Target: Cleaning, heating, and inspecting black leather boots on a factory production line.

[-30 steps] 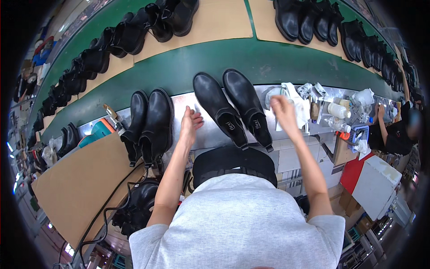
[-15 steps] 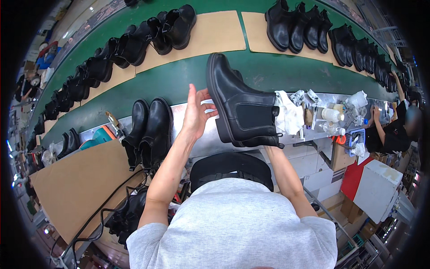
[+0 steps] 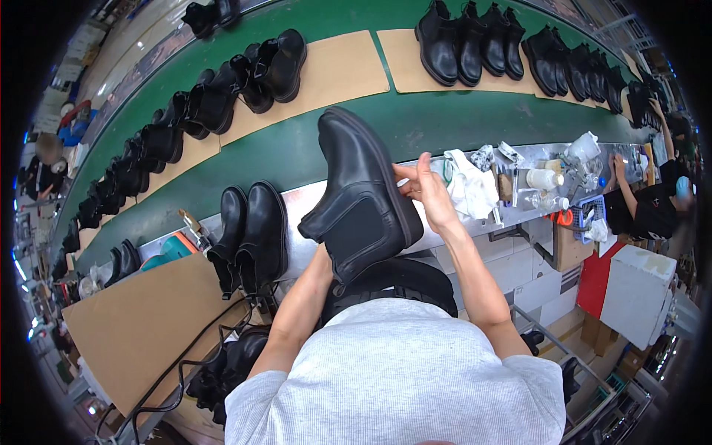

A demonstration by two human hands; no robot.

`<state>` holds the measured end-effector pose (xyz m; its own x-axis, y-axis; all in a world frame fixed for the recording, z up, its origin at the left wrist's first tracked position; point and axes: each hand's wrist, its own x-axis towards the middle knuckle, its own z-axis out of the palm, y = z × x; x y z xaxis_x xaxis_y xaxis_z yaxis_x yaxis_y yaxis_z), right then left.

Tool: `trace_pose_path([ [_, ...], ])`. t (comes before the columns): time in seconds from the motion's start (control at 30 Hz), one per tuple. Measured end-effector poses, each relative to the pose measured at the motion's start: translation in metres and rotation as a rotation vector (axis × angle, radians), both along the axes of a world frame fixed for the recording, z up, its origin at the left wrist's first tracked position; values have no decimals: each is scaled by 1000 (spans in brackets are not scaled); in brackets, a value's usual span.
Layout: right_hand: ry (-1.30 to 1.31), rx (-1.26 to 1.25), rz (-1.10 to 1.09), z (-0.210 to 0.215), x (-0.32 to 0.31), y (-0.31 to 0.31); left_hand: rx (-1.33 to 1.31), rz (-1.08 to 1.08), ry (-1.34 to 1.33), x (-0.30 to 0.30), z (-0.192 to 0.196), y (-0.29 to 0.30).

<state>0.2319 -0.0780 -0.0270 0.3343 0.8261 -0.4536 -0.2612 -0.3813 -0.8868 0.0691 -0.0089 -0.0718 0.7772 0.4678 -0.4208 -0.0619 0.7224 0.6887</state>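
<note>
A black leather ankle boot (image 3: pixel 352 159) with an elastic side panel hangs in the air in front of me, toe up and sole to the right. My left forearm (image 3: pixel 304 297) runs up behind its shaft. The left hand itself is hidden there and bears the boot. At the sole is my right hand (image 3: pixel 434 196), thumb raised and fingers apart, with fingertips by the sole edge, some of them hidden behind it. A pair of black boots (image 3: pixel 259 226) stands on the metal bench edge to the left.
Rows of black boots (image 3: pixel 285 67) stand on cardboard sheets (image 3: pixel 341 67) along the green table (image 3: pixel 437 122). To the right lie a white cloth (image 3: pixel 471 185), bottles (image 3: pixel 545 178) and a blue basket (image 3: pixel 589 211). A cardboard panel (image 3: pixel 141 326) and a black cable are at left. A co-worker (image 3: pixel 653 200) works far right.
The boot has turned, its sole swinging from left to right, and has come slightly left. My left hand has gone out of sight behind it, while my right hand has come into view beside the sole.
</note>
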Motion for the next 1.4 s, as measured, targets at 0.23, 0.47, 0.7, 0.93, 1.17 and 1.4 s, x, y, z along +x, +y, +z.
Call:
trace_pose_path([
  [0.23, -745, 107, 110, 17, -16, -4, -463, 298, -292, -9, -10, 14],
  [0.47, -671, 231, -290, -53, -32, -6, 193, 581, -35, -21, -86, 34],
  [0.7, 617, 87, -134, -53, 22, -2, 411, 11, 112, -83, -49, 15],
  [0.93, 254, 26, -225, -55, 36, 3, -88, 38, 2, -78, -25, 2],
  [1.17, -173, 111, -222, -58, 30, 5, -443, 123, -194, -46, -7, 47],
  [1.4, -846, 162, -222, -38, 27, 13, 1071, 31, 522, -42, 53, 65],
])
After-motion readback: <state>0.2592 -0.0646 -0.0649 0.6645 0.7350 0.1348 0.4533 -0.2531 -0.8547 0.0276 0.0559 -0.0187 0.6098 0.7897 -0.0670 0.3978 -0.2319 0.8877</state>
